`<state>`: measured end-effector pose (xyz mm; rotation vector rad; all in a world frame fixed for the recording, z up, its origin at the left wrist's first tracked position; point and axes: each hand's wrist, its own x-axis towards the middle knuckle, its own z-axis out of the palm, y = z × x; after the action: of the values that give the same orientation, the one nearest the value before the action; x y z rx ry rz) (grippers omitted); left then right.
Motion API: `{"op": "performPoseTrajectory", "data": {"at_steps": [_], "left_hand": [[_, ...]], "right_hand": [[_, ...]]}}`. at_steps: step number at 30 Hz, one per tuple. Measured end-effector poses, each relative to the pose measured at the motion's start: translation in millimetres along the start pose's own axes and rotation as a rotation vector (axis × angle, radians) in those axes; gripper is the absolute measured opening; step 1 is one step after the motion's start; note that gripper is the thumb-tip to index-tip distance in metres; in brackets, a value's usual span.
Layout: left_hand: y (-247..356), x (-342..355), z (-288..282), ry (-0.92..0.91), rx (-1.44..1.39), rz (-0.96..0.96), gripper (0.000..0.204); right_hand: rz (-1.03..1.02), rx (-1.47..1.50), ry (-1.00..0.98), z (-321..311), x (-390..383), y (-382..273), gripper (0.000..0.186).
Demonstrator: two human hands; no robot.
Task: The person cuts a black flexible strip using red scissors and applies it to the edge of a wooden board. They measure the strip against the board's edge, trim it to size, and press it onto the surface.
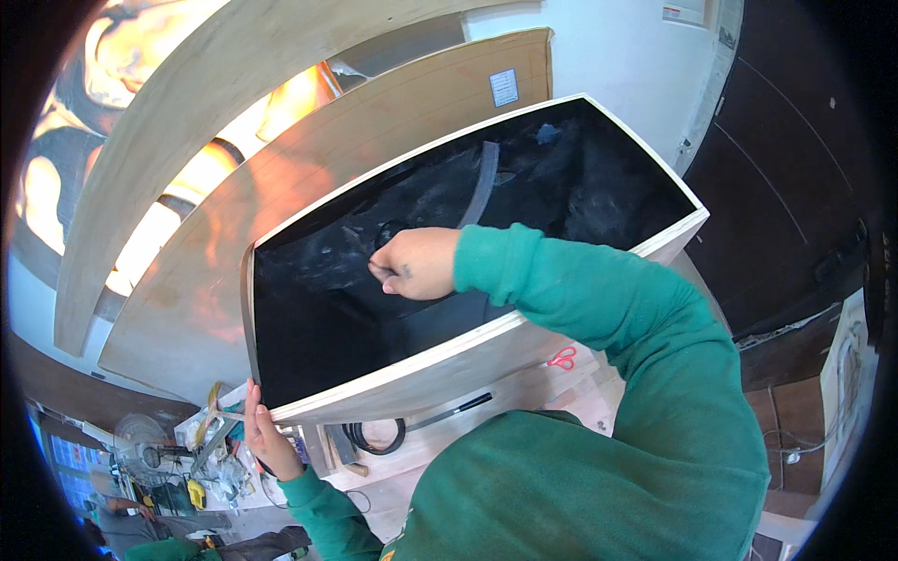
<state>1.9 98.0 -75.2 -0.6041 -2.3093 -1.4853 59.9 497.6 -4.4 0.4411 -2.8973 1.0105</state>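
Right grip [416,264] is curled over the black interior of the wooden box [430,379]; whether it grasps anything cannot be told.
Left grip [271,444] is unclenched, fingers touching the near-left corner; the box lies before the person. Judgement: brace that corner, work evenly, keep the green sleeve [608,290] off the rim.

Upr-L glare, dk corners

The head camera looks down from above, near the hands [418,265] and box [440,376]. Its wide fisheye bends straight edges.
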Motion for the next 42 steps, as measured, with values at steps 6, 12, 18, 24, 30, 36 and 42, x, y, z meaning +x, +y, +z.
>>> {"op": "performPoseTrajectory", "data": {"at_steps": [6,12,18,24,30,36,42], "left_hand": [[10,20,-3,-0.031,0.085,-0.054,0.032],[14,45,-9,0.000,0.120,-0.160,0.019],[20,59,-20,0.149,0.175,0.061,0.021],[110,34,25,0.096,0.106,0.316,0.021],[183,-10,107,-0.175,0.188,0.537,0.024],[217,-45,141,-0.302,0.281,0.642,0.019],[222,-105,115,-0.594,-0.016,0.568,0.010]], "right_hand": [[-0.004,-0.057,-0.033,-6,-15,-20,0.017],[0.000,-0.068,-0.089,-6,-15,-25,0.034],[-0.035,-0.032,0.031,1,-13,-21,0.027],[-0.046,0.286,0.179,2,-7,-21,0.038],[-0.045,0.845,0.243,-11,8,-15,0.080],[-0.018,1.205,0.297,-10,2,-16,0.023],[-0.031,1.066,0.622,-27,-4,-16,0.021]]}}
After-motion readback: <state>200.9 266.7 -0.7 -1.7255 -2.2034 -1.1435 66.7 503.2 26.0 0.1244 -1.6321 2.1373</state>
